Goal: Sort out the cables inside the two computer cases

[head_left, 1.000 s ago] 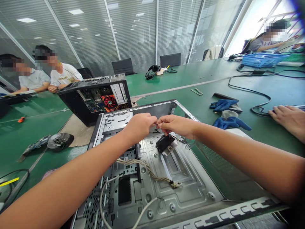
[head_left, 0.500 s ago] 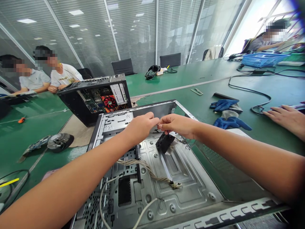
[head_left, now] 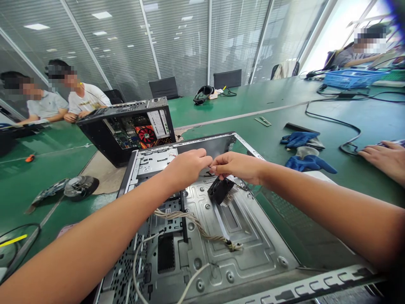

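My left hand [head_left: 190,165] is closed in a pinch above an open computer case [head_left: 249,257] lying flat on the table. Its fingertips meet those of my right hand [head_left: 232,165]; whatever small thing they pinch between them is too hidden to make out. Below my right fingers a CPU cooler [head_left: 221,192], a black fan on a metal heat sink, hangs tilted over the case floor, its top edge against those fingers. A twisted cable bundle [head_left: 196,221] lies inside the case, nearer to me.
Behind stands a second computer tower [head_left: 104,141] with a red fan. Blue work gloves [head_left: 308,160] and another person's hand [head_left: 384,158] are on the right. A round metal-and-black part [head_left: 81,188] lies left. Farther off are a blue basket [head_left: 354,79] and several people.
Both hands keep their pinch at nearly the same place above the case. The view has shifted very slightly, and the other person's hand on the right has moved a little rightward.
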Tool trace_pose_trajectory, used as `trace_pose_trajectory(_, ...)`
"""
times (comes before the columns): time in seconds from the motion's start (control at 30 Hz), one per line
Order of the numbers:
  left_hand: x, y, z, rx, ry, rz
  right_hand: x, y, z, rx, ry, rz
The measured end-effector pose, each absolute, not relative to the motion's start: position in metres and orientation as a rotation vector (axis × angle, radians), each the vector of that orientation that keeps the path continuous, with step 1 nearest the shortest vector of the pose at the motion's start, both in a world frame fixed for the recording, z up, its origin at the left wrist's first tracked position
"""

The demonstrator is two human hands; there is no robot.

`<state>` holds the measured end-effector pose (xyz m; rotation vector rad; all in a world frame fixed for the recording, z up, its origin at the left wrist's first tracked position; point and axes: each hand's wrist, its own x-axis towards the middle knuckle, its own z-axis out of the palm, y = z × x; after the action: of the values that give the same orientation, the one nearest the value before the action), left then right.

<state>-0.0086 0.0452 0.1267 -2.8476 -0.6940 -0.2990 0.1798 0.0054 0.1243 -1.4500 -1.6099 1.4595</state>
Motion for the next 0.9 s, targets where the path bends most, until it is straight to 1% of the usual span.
trace_pose_trajectory(0.33, -0.013, 0.051, 0.126, -2.886, -0.750, -0.392, 0.180, 0.005, 0.122, -1.472, -1.642, 1.446)
trace_pose_trajectory(0.53, -0.012, 0.047, 0.129, -2.868, -0.761, -0.335, 0.182, 0.009, 0.118, -1.536, -1.632, 1.383)
trace_pose_trajectory(0.67, -0.011, 0.046, 0.129, -2.829, -0.744, -0.301, 0.181, 0.006, 0.123, -1.538, -1.626, 1.399)
trace_pose_trajectory(0.9, -0.008, 0.048, 0.127, -2.827, -0.757, -0.361, 0.180, 0.003, 0.130, -1.539, -1.633, 1.431)
